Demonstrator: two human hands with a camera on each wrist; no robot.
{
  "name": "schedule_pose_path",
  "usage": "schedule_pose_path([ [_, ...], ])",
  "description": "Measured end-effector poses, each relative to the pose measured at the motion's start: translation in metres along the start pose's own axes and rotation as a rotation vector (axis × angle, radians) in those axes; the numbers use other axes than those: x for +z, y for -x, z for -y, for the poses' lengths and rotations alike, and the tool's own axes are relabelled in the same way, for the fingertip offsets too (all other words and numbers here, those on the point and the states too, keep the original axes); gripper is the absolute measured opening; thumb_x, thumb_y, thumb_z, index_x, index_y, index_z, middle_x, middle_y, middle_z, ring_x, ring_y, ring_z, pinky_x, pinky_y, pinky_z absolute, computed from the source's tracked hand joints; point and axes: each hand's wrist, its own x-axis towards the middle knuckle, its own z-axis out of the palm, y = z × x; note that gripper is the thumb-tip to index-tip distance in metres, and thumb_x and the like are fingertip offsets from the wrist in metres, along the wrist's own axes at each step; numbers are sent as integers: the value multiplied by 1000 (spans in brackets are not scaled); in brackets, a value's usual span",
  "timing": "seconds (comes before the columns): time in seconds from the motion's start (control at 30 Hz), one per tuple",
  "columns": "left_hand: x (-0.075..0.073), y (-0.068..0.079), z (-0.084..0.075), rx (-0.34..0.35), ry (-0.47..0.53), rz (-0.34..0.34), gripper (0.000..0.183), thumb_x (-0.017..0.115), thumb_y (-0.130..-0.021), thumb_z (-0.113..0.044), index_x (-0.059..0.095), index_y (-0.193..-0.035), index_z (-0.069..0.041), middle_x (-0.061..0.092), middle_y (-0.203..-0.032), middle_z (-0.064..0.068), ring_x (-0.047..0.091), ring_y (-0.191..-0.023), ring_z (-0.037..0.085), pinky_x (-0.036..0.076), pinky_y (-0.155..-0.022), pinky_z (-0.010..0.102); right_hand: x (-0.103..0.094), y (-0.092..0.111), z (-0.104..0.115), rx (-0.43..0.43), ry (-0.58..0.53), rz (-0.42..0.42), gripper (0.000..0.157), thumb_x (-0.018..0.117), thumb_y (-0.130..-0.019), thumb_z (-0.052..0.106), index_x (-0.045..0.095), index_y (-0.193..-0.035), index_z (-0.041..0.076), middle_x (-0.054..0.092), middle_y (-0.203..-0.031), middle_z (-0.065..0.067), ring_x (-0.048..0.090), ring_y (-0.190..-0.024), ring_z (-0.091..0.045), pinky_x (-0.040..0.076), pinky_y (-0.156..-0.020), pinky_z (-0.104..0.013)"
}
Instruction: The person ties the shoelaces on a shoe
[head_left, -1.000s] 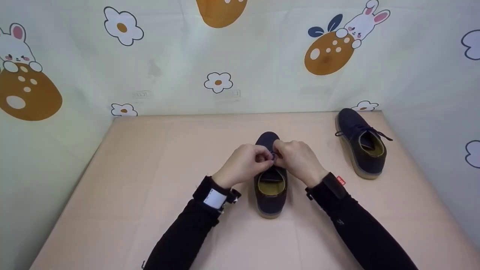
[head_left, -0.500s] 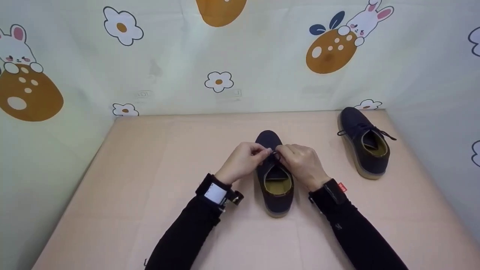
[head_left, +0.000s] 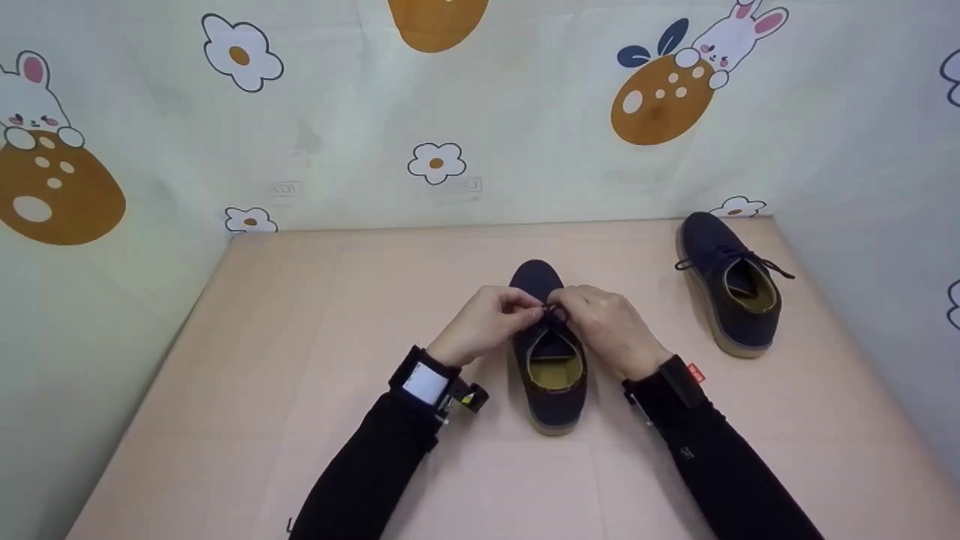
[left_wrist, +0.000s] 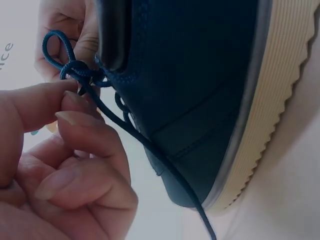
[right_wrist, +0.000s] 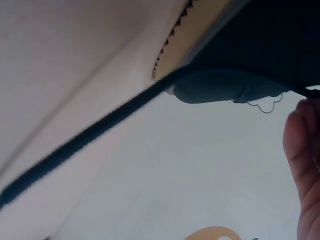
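Observation:
A dark navy lace-up shoe (head_left: 555, 409) stands on the table, toe pointing away from me. Over its tongue, my left hand (head_left: 487, 321) pinches the blue shoelace (left_wrist: 135, 132) between thumb and fingertips. My right hand (head_left: 609, 330) holds the lace from the other side, its fingertips close to the left ones. The left wrist view has a small lace loop (left_wrist: 48, 50) standing up from a loose crossing, with the right hand (left_wrist: 55, 25) behind it. One long lace end (right_wrist: 95, 135) trails across the right wrist view, where only part of the right hand (right_wrist: 305, 150) shows.
A matching shoe (head_left: 750, 330), its lace tied in a bow, stands at the back right of the pale pink tabletop (head_left: 330, 322). Behind and beside the table hangs a white cloth (head_left: 337, 112) printed with rabbits and flowers.
The shoe's heel has swung slightly right since the first frame. The fingertips parted a little, then came back together at the lace; both hands stay over the tongue.

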Motion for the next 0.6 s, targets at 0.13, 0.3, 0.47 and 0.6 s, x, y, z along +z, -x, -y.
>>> schedule_pose_path([
  [0.13,1,1,0,8,-1,-18,12,67,-94,-12,73,-98,-2,68,-85,0,59,-75,10,47,-64,22,-11,-4,1,45,-47,85,15,73,-88,4,65,-101,6,70,-90,-3,67,-81,-18,55,-68,-35],
  [0.3,0,4,-5,7,19,-43,10,66,-93,-12,70,-96,-3,63,-80,-1,55,-68,10,44,-59,22,-29,-9,1,279,-190,125,8,66,-94,6,70,-100,7,69,-87,0,64,-74,-13,52,-66,-32],
  [0.47,-2,5,-10,-16,39,-26,10,66,-93,-11,67,-96,-3,62,-79,-1,54,-68,11,43,-59,22,-38,-13,7,485,-329,203,19,66,-97,28,72,-90,11,63,-72,7,56,-61,-11,45,-58,-29],
  [0.6,-5,6,-11,-24,52,18,10,64,-93,-11,67,-97,-2,60,-80,-2,53,-71,13,42,-61,22,-35,-13,8,457,-319,329,20,71,-93,31,71,-85,12,62,-72,9,55,-63,-8,45,-60,-28],
])
